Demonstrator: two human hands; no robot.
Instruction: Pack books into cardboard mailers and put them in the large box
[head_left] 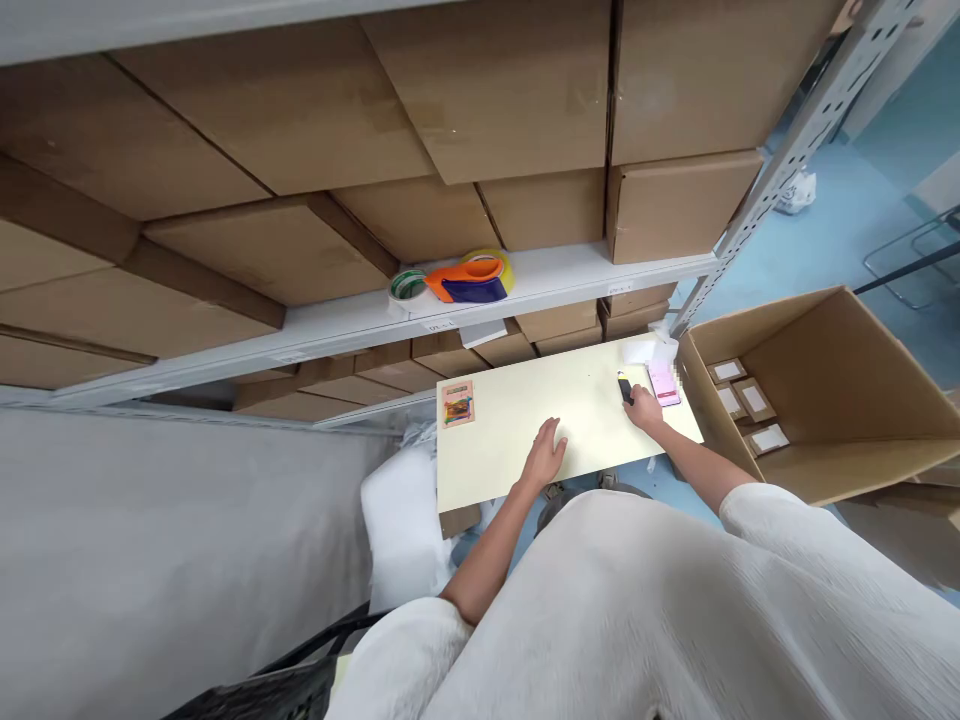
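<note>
My right hand [643,408] is at the right part of the cream tabletop [517,430], its fingers closed on the near end of a small black-and-yellow tool [625,388] that looks like a box cutter. Just right of that hand lies a phone [663,384] with a pink screen. Fingers stretched out, my left hand [545,455] holds nothing and is over the middle of the table near its front edge. A pink card or packet with a colourful picture [457,403] lies at the table's left end.
Shelves of cardboard boxes [517,80] rise behind the table. An orange tape dispenser [474,278] and a green-cored tape roll [409,286] sit on a shelf. To the right stands a large open carton [870,380] with several small boxes inside. White wrapping material [409,520] lies left.
</note>
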